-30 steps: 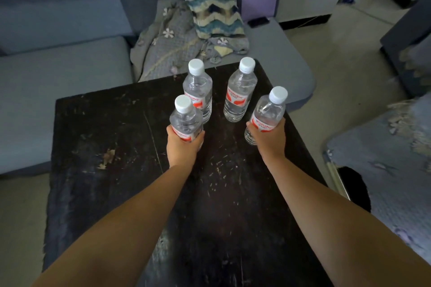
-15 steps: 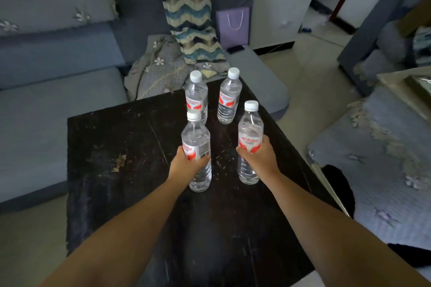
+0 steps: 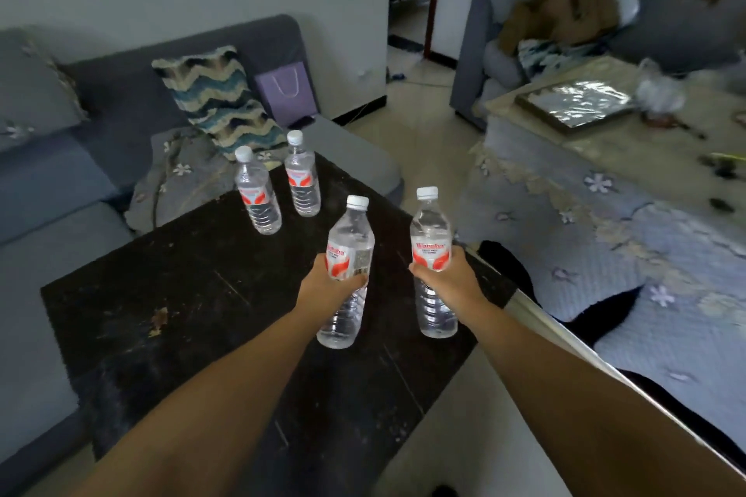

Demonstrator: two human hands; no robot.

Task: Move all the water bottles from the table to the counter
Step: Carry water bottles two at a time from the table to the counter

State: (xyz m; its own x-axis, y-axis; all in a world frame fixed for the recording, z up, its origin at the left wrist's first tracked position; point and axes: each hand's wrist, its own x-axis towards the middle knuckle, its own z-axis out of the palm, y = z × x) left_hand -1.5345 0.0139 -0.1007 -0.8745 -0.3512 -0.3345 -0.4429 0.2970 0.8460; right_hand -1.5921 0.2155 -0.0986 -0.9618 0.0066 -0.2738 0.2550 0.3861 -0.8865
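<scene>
My left hand (image 3: pixel 329 286) grips a clear water bottle (image 3: pixel 348 250) with a white cap and red label, lifted off the black table (image 3: pixel 181 295) and tilted slightly right. My right hand (image 3: pixel 448 280) holds a second water bottle (image 3: pixel 431 230) upright, above the table's right edge. Two more water bottles stand at the table's far side: one on the left (image 3: pixel 258 192), one on the right (image 3: pixel 302 175), close together. A pale counter (image 3: pixel 605 149) with a lace-edged cloth lies to the right.
A grey sofa (image 3: pixel 60 157) wraps the table's left and far sides, with a zigzag cushion (image 3: pixel 218 101) and purple bag (image 3: pixel 288 93). A quilted blue cover (image 3: pixel 605 254) drapes furniture on the right. A shiny tray (image 3: pixel 577 101) sits on the counter. Tiled floor runs between.
Both hands have lifted their bottles off the table and carried them toward me and rightward. The view has swung right, bringing the counter into sight. The two far bottles stayed put.
</scene>
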